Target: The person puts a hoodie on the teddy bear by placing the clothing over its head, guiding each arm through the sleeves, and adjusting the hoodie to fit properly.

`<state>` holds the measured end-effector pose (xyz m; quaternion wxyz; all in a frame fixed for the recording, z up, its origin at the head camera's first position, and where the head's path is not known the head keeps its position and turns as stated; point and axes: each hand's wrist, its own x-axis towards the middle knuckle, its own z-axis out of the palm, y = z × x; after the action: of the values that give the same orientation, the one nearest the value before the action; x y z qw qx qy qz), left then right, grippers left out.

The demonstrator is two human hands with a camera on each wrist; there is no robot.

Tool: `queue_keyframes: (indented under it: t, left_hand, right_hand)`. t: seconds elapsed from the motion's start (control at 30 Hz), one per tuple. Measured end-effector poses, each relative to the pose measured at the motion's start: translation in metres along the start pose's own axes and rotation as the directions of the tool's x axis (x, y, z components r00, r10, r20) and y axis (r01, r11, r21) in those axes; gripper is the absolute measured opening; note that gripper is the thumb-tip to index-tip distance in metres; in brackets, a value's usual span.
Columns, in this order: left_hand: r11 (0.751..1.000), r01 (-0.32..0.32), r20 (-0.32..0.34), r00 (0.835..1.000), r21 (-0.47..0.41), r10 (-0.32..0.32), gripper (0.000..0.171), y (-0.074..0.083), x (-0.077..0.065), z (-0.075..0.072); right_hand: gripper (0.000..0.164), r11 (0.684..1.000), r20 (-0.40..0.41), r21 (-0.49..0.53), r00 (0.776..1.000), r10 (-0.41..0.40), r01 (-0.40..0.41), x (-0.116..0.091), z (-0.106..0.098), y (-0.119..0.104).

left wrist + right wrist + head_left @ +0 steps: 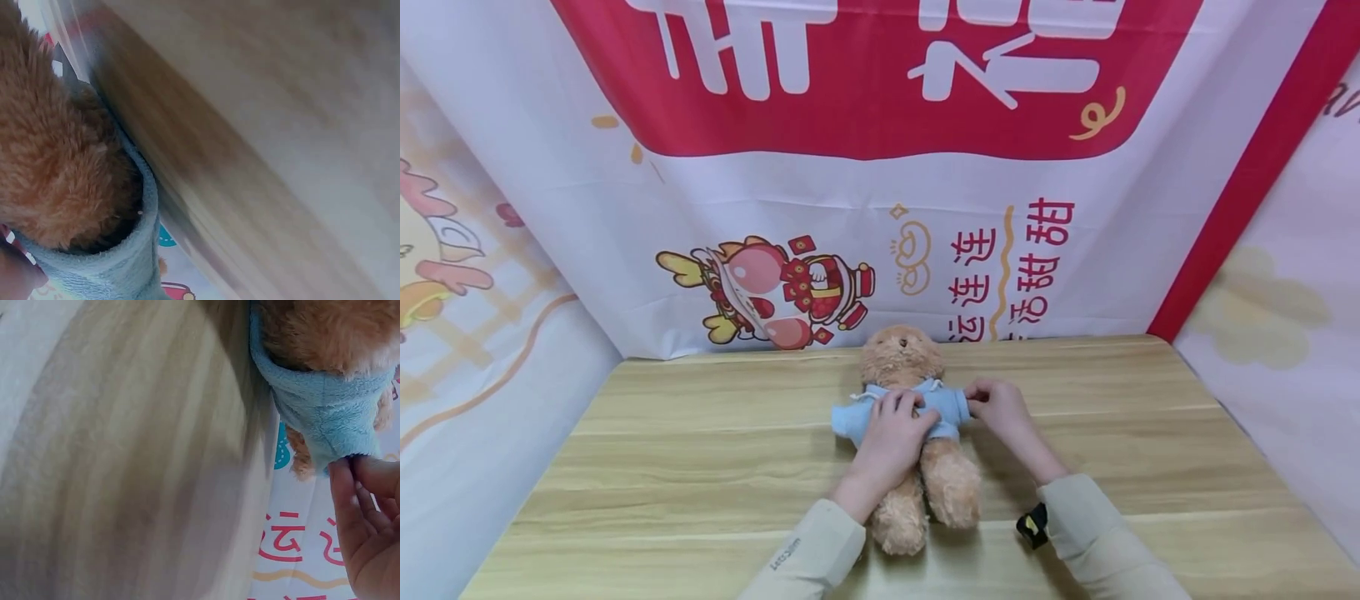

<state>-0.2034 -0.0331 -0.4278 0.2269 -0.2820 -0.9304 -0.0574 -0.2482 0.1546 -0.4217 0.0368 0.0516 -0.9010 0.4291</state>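
A light brown teddy bear [951, 483] lies on its back on the wooden table, head toward the backdrop, wearing a light blue hoodie [955, 407] with white drawstrings. My left hand [891, 433] rests on the hoodie's front over the bear's belly, thumb spread from the fingers. At the sleeve on the right side, my right hand [1000, 408] pinches the cuff between thumb and fingertips. The right wrist view shows this right hand [369, 519] at the dark sleeve opening. No paw shows there. In the left wrist view, the hoodie's hem [147, 206] stands loose around the furry body.
The wood-grain table [700, 467] spreads on both sides of the bear. Behind it hangs a white and red printed backdrop [880, 183], meeting the table just past the bear's head. Printed cloth walls [1285, 317] close off both sides. A black band [1033, 525] sits at the right wrist.
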Motion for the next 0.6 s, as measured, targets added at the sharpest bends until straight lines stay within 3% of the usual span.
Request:
queue_keyframes:
  t: [0.3, 0.6]
  left_hand:
    - [1.0, 0.003, -0.005, 1.0, -0.024, -0.003, 0.019, 0.001, 0.001, 0.002]
    - [0.997, 0.042, 0.014, 0.999, -0.072, -0.041, 0.02, -0.002, 0.0, -0.001]
  right_hand:
    - [0.008, 0.999, -0.075, -0.015, 0.997, 0.036, -0.037, 0.014, -0.002, 0.005]
    - [0.017, 1.0, 0.008, 0.008, 1.0, 0.016, -0.016, 0.013, 0.0, 0.005]
